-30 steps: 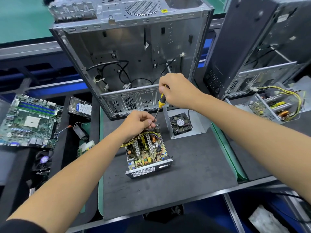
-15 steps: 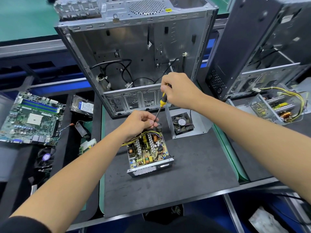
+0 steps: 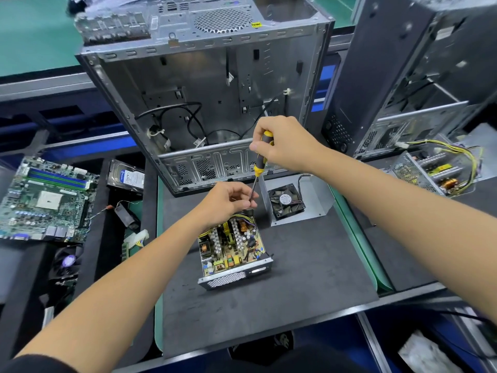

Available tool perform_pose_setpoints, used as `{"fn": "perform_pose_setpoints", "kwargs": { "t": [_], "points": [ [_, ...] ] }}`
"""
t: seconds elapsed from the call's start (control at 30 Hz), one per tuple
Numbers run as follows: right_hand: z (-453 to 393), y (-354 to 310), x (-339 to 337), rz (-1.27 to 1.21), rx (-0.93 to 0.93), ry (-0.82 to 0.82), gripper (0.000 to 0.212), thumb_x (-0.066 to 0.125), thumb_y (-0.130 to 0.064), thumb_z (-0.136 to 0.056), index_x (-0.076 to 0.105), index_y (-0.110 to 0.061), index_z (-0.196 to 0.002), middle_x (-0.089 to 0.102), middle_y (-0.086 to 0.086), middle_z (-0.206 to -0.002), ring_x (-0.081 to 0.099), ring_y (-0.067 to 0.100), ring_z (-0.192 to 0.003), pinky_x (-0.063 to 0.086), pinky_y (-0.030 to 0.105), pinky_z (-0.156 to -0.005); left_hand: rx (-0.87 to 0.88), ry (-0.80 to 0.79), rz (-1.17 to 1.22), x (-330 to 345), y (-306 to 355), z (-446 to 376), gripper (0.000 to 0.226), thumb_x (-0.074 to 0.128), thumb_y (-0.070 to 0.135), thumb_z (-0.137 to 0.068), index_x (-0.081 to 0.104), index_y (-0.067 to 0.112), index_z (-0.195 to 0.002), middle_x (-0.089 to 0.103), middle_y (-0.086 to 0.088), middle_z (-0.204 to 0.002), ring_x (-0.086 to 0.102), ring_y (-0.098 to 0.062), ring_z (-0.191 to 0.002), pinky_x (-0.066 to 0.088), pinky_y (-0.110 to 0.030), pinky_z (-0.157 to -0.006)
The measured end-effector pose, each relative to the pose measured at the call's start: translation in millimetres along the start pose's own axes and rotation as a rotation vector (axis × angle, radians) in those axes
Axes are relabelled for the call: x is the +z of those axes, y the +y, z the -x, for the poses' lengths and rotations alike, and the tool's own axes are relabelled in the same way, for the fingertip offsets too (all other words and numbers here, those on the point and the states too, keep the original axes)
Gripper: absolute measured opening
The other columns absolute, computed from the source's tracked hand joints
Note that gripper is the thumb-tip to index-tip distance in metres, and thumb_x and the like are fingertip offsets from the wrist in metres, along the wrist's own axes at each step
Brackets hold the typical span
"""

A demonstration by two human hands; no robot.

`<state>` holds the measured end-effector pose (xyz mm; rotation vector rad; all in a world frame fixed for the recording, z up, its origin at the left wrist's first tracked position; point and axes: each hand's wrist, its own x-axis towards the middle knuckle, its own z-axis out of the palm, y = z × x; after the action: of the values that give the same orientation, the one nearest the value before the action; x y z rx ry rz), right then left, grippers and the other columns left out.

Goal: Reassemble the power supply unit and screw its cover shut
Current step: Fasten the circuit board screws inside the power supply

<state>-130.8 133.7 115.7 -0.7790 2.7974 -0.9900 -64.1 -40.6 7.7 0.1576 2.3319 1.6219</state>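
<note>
Power supply unit [image 3: 232, 251] uncovered, screwdriver [image 3: 260, 162] in right hand [image 3: 282, 144].

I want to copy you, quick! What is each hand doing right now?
Left hand: pinches the screwdriver shaft near its tip.
Right hand: grips the screwdriver's handle.

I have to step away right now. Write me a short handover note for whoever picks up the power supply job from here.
Right hand grips the screwdriver handle; left hand pinches its shaft at the far end of the open power supply. The cover with fan lies apart on the mat, right of it. Board is in the housing; whether its screws are in cannot be seen. Left: fit the cover, screw it shut.
</note>
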Motion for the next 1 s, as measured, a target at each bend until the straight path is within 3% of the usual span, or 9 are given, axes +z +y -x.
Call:
{"fn": "perform_pose_setpoints", "kwargs": {
  "t": [0.13, 0.23, 0.33, 0.47, 0.67, 0.83, 1.0],
  "points": [
    [2.1, 0.1, 1.4, 0.015, -0.019, -0.012, 0.015, 0.062, -0.028, -0.091, 0.059, -0.017, -0.081, 0.059, -0.008, -0.071, 0.048, 0.004, -0.055, 0.035, 0.020, -0.052, 0.041, -0.028, -0.098, 1.3, 3.4, -1.6, 0.026, 0.063, -0.004, -0.085, 0.068, 0.019, -0.096, 0.073, 0.000, -0.089, 0.067, -0.009, -0.086, 0.051, -0.016, -0.077],
    [7.7, 1.1, 9.5, 0.031, -0.031, -0.060, 0.014, 0.061, -0.025, -0.092, 0.057, -0.016, -0.082, 0.062, -0.001, -0.075, 0.050, 0.006, -0.055, 0.036, 0.024, -0.054, 0.072, -0.029, -0.289, -4.4, 4.3, -4.0, 0.037, 0.066, -0.005, -0.080, 0.067, 0.021, -0.105, 0.068, 0.006, -0.099, 0.059, -0.005, -0.085, 0.041, -0.005, -0.074],
    [14.2, 1.9, 21.2, 0.103, -0.073, -0.104, 0.013, 0.060, -0.023, -0.093, 0.058, -0.014, -0.083, 0.064, 0.003, -0.079, 0.052, 0.010, -0.061, 0.041, 0.026, -0.057, 0.085, 0.023, -0.414, -14.8, 1.7, -5.9, 0.037, 0.065, -0.003, -0.080, 0.064, 0.023, -0.106, 0.063, 0.009, -0.103, 0.052, -0.005, -0.087, 0.038, -0.008, -0.075],
    [18.4, 4.3, 34.5, 0.183, -0.130, -0.141, 0.016, 0.058, -0.023, -0.094, 0.057, -0.011, -0.084, 0.061, 0.003, -0.082, 0.054, 0.020, -0.078, 0.046, 0.037, -0.073, 0.039, 0.049, -0.401, -20.7, -7.0, -6.1, 0.020, 0.066, 0.006, -0.085, 0.065, 0.014, -0.103, 0.065, 0.001, -0.099, 0.057, -0.013, -0.090, 0.042, -0.017, -0.079],
    [24.5, 11.4, 52.2, 0.220, -0.184, -0.157, 0.015, 0.056, -0.021, -0.095, 0.049, -0.014, -0.082, 0.049, -0.002, -0.081, 0.047, 0.019, -0.077, 0.040, 0.032, -0.070, -0.037, 0.002, -0.413, -17.3, -20.6, -3.7, 0.008, 0.066, 0.016, -0.088, 0.067, 0.018, -0.095, 0.067, 0.001, -0.092, 0.061, -0.015, -0.088, 0.048, -0.029, -0.083],
    [25.6, 19.8, 63.0, 0.220, -0.169, -0.162, 0.019, 0.055, -0.021, -0.095, 0.044, -0.016, -0.081, 0.044, -0.003, -0.082, 0.043, 0.018, -0.075, 0.032, 0.027, -0.068, -0.037, -0.014, -0.435, -17.2, -22.7, -3.8, 0.005, 0.063, 0.019, -0.090, 0.066, 0.022, -0.092, 0.067, 0.004, -0.090, 0.060, -0.014, -0.085, 0.047, -0.027, -0.079],
    [25.5, 22.0, 67.2, 0.234, -0.178, -0.159, 0.018, 0.055, -0.021, -0.095, 0.043, -0.016, -0.082, 0.045, -0.002, -0.085, 0.044, 0.018, -0.077, 0.035, 0.029, -0.069, -0.046, -0.008, -0.407, -17.3, -23.1, -3.9, 0.005, 0.064, 0.017, -0.089, 0.067, 0.021, -0.091, 0.066, 0.005, -0.086, 0.058, -0.011, -0.081, 0.042, -0.018, -0.073]
  ]
}}
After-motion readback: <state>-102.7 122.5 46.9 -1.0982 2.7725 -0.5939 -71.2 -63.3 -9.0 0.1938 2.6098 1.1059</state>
